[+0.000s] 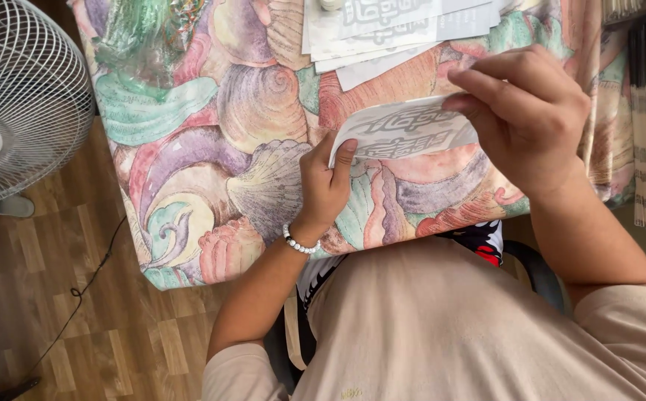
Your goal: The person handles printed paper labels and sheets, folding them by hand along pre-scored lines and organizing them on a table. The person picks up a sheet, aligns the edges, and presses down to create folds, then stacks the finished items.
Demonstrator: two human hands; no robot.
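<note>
fan (18, 104) cut off at left edge, paper stack (405, 26) cropped at top

hands: left (324, 186), right (531, 119) | both gripping sticker sheet (405, 130) | over shell-print tablecloth (249, 119)

You sit at a table draped in a pastel cloth printed with large seashells (211, 148). Below you to the left runs a brown wood-plank floor (48, 297), crossed by 1 thin black cable (78, 293). A white wire-caged standing fan (18, 96) stands at the table's left edge. Soft, even daylight fills the scene, without hard shadows.
</note>
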